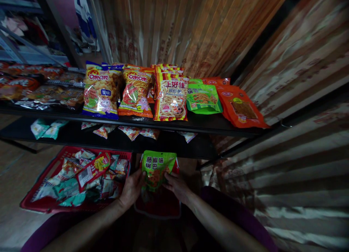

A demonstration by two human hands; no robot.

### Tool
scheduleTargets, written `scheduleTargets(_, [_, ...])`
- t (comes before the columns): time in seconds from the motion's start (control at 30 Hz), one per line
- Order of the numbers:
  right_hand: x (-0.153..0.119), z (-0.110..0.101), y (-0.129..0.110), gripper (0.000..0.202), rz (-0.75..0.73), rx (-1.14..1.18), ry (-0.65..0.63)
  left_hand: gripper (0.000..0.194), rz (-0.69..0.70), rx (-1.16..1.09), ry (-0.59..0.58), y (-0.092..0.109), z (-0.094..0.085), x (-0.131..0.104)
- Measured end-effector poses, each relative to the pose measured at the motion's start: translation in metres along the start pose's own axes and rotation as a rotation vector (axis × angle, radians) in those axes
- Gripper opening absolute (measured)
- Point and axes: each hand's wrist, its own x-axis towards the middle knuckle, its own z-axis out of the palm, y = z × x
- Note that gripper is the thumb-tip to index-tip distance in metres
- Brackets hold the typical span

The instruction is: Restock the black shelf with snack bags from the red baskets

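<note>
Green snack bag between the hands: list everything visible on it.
The green snack bag is a bright green pouch, apparently flexible plastic film, with large dark Chinese characters at upper left and a picture of brownish food below. Its printed front faces the camera, lettering upright. The left hand holds its left edge, the right hand its right. It appears over a red container; whether they touch, and whether the bag is sealed, I can't tell.
</note>
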Motion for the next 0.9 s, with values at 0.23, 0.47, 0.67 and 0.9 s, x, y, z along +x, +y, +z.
scheduleTargets(0.23, [-0.044,-0.008,-0.030,0.046,-0.198,-0.275,-0.010,0.013,0.063,-0.043,-0.076,0.031,0.006,-0.012])
scheduleTargets(0.47, [-0.096,-0.037,-0.096,0.045,-0.530,-0.556,0.153,0.022,0.252,0.021,-0.151,0.103,0.030,-0.010])
scheduleTargets(0.67, [-0.101,-0.066,-0.197,0.049,-0.757,-0.591,0.347,0.019,0.407,-0.011,-0.082,0.192,0.069,0.038])
scheduleTargets(0.9, [-0.083,-0.086,-0.277,0.050,-0.794,-0.521,0.364,0.027,0.395,0.123,0.031,0.246,0.116,0.094])
